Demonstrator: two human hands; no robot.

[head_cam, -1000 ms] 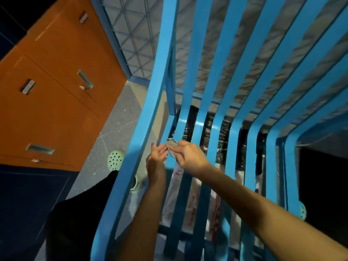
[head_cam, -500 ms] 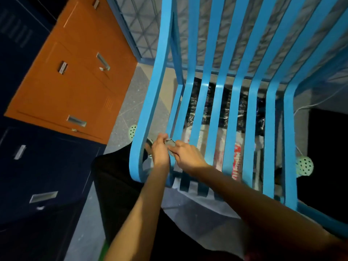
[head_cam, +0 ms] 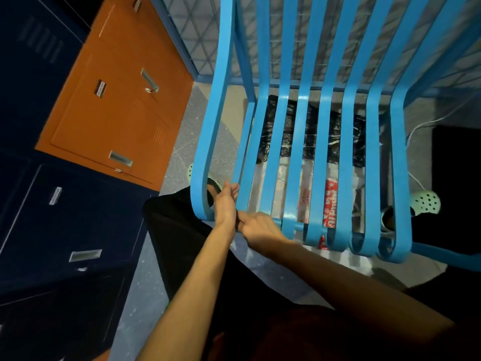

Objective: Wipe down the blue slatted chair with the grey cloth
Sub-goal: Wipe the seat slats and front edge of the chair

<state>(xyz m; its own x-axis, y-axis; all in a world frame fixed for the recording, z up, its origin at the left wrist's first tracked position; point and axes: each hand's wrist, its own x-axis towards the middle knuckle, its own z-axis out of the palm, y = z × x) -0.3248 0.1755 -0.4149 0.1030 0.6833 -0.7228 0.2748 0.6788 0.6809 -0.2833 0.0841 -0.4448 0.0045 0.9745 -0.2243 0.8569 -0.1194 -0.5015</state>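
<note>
The blue slatted chair (head_cam: 324, 142) fills the middle and right of the view. It is seen from above its seat, and the slats curl downward at the front edge. To the left stand an orange locker (head_cam: 117, 113) and navy lockers (head_cam: 65, 217), on a speckled grey floor (head_cam: 179, 152). A wire mesh panel (head_cam: 197, 29) rises behind the chair back. Through the seat slats show a black plastic bag (head_cam: 311, 136) and, nearer, a white plastic bag with red print (head_cam: 331, 201).

Both bare forearms reach in from below to the seat's front left corner. The left hand (head_cam: 226, 204) stands edge-on in the gap between the outermost slat and the next, its fingers stretched nearly straight and pointing away; what lies against its palm is hidden. The right hand (head_cam: 260, 229) is just beside it, back upward over the front ends of the slats, with bent fingers touching the heel of the left hand. Their tips are hidden, so its hold cannot be told. The grey cloth cannot be made out where the hands meet.

A mint perforated clog (head_cam: 426, 202) sits beyond the chair's right side, near a white cable (head_cam: 421, 126).
</note>
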